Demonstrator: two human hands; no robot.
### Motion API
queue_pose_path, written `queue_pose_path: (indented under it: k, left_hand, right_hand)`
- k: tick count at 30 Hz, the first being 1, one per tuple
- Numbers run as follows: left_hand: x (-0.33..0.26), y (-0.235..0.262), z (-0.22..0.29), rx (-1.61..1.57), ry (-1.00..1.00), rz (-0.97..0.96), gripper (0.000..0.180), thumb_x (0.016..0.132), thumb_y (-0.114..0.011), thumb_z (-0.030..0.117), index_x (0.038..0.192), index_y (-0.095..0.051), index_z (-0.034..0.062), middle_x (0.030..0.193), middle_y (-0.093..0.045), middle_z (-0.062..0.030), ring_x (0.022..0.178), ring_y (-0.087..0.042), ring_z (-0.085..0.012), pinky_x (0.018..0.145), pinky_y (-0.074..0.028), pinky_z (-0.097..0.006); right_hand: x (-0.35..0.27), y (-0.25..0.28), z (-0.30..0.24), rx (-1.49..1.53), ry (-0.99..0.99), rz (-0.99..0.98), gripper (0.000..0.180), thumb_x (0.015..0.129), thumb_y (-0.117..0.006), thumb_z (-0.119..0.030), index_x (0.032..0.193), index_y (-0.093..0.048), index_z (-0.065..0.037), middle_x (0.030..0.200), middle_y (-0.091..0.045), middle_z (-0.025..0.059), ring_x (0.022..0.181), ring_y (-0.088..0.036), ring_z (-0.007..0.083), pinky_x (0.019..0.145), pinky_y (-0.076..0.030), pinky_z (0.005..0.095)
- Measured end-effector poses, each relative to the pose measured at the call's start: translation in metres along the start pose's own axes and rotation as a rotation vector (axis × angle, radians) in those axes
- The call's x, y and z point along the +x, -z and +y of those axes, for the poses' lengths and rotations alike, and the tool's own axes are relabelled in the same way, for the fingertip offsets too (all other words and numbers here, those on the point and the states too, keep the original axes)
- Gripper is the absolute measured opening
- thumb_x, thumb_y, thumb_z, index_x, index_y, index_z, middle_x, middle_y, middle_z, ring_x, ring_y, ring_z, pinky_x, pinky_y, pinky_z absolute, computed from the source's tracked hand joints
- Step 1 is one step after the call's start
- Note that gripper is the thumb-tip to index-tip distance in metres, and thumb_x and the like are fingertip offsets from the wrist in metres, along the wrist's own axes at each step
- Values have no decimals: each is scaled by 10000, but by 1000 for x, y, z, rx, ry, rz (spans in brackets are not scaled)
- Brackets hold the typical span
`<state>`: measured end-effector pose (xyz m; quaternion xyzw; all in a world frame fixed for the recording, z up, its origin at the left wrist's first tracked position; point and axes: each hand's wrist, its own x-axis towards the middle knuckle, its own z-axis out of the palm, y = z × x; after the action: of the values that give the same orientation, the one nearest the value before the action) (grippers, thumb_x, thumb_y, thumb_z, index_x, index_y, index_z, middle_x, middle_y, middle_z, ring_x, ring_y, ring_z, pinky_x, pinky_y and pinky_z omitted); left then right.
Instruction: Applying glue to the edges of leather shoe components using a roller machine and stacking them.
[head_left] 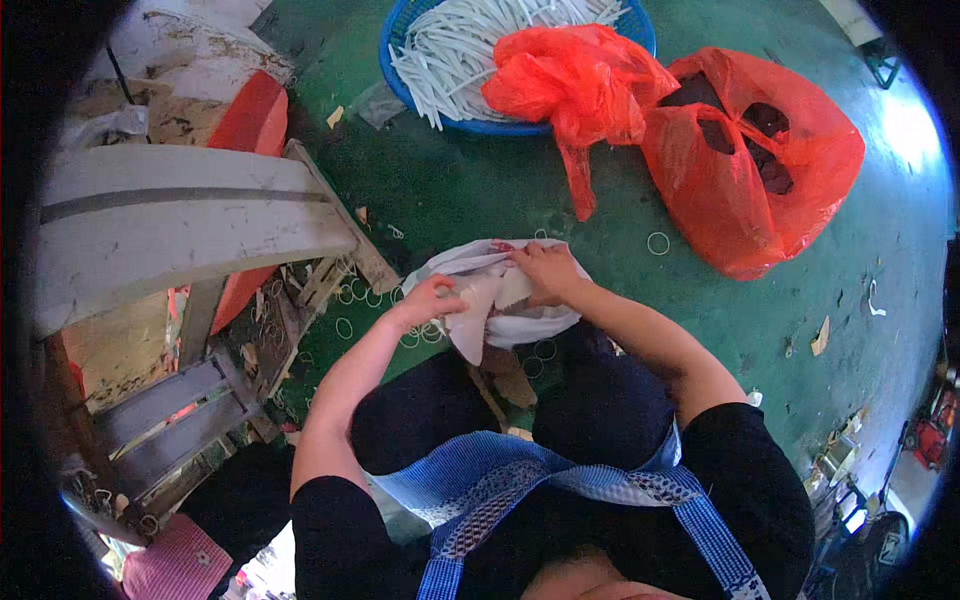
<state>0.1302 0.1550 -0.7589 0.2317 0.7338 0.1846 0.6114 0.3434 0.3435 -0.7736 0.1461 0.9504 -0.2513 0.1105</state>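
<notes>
A white plastic bag (540,329) sits open between my knees, its rim spread wide. Pale, flat off-white pieces (480,300) show in its mouth, one pointed piece overhanging the near rim; their kind cannot be made out. My left hand (432,302) is closed at the bag's left side, with bent fingertips on the pointed piece. At the far right of the opening, my right hand (547,273) reaches in with its fingers bent over another pale piece that has a ridged edge. Its fingertips are partly hidden.
A blue basket (393,75) full of thin white strips stands ahead. Crumpled red plastic (570,75) lies over its edge, beside a full red bag (715,210) with dark contents. A wooden bench (190,215) is at left. Rubber bands (658,243) litter the green floor. Another person's sleeve (180,560) shows lower left.
</notes>
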Motion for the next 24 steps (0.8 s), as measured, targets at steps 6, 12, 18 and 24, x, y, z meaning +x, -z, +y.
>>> queue_pose_path:
  k: [6, 12, 18, 24]
  left_hand:
    - [10, 36, 12, -518, -2, 275, 518, 766, -710, 326, 1165, -504, 68, 1020, -578, -35, 935, -574, -157, 759, -495, -348]
    - [3, 49, 41, -915, -183, 166, 560, 824, -562, 436, 1240, -494, 67, 1174, -591, -57, 1048, -587, -224, 907, -469, -384]
    - [-71, 68, 122, -1164, -485, -53, 581, 871, -433, 461, 1291, -462, 61, 1181, -580, -84, 1065, -577, -251, 947, -445, -412]
    - [-166, 41, 165, -1264, -387, -195, 627, 859, -499, 457, 1328, -425, 46, 1244, -553, -121, 1125, -551, -261, 994, -415, -425]
  right_hand:
    - [-5, 31, 35, 1409, -130, 300, 661, 721, -713, -343, 1260, -440, -75, 1234, -512, 125, 1136, -512, 288, 985, -390, 447]
    - [-23, 68, 99, 2575, -150, 882, 598, 811, -604, -493, 1257, -485, -113, 1221, -560, 96, 1115, -537, 298, 975, -413, 480]
    - [-82, 152, 93, 2523, -35, 797, 589, 833, -558, -511, 1283, -473, -140, 1221, -566, 122, 1122, -539, 331, 992, -396, 519]
    - [-121, 263, 2, 2339, -212, 639, 638, 851, -533, -456, 1327, -409, -50, 1260, -527, 158, 1134, -533, 320, 967, -440, 444]
